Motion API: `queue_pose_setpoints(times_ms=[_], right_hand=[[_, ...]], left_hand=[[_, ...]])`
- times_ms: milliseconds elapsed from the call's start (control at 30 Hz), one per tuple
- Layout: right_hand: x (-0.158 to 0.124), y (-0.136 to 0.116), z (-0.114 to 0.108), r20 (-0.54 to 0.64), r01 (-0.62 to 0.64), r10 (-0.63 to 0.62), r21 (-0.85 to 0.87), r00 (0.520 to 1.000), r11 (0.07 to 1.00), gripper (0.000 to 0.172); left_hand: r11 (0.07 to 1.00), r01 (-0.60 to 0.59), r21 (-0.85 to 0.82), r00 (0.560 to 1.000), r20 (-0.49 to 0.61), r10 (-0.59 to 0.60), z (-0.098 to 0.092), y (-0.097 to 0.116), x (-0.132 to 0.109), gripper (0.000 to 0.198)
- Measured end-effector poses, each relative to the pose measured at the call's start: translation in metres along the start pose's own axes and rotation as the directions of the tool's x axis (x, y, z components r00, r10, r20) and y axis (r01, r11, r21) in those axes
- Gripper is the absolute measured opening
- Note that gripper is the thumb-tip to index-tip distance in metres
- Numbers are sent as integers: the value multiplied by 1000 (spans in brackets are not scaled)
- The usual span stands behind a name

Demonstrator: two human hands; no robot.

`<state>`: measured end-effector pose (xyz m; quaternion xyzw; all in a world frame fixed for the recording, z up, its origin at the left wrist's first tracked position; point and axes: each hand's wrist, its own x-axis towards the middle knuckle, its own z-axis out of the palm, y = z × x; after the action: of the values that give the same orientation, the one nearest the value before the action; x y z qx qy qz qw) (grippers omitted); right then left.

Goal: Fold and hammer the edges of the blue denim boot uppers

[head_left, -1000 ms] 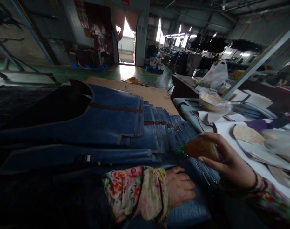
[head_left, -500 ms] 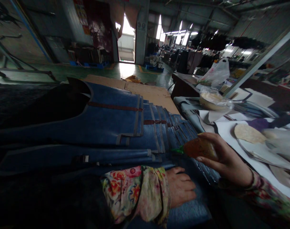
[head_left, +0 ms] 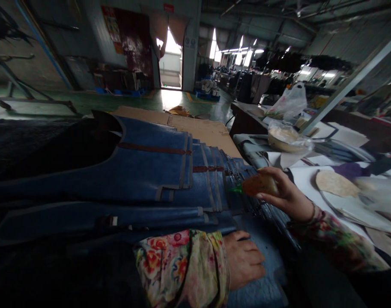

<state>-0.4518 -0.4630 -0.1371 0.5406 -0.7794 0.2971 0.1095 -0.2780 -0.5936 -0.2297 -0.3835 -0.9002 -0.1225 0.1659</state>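
My right hand (head_left: 288, 194) grips an amber-brown squeeze bottle (head_left: 259, 184) with a green nozzle. The bottle lies nearly level and its nozzle points left, over the stepped edges of a stack of blue leather-like pieces (head_left: 144, 171). Those pieces have grey edge bands and dark brown strips across them. Palm down, my left hand (head_left: 245, 260) rests on a blue piece (head_left: 256, 291) nearest me, fingers stretched out and holding nothing. Whether the nozzle touches the material cannot be made out.
Brown cardboard (head_left: 208, 130) lies beyond the stack. To the right are a bowl (head_left: 283, 139) partly covered with clear plastic, a round beige piece (head_left: 336, 182), white sheets and a slanting metal post (head_left: 352, 85). A metal frame (head_left: 25, 92) stands at the far left.
My right hand has moved the bottle left and slightly away from me along the stepped edges. My left hand stays on the blue piece. The camera view has tilted slightly.
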Motion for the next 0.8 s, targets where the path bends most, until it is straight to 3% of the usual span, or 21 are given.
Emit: queue_pose_setpoints(times_ms=[233,600,800], right_hand=[[-8,0,-5,79,-54,50,57,996,997,51],[32,36,16,-110,120,-118,9,987,993,52],[16,33,7,22,32,-35,109,999,994,52]], left_hand=[[1000,23,6,999,-25,-23,7,2,1,18],[1000,-18,6,1000,-18,18,5,-1,-2,19],[1000,-12,22,1000,-23,13,9,0,0,19]])
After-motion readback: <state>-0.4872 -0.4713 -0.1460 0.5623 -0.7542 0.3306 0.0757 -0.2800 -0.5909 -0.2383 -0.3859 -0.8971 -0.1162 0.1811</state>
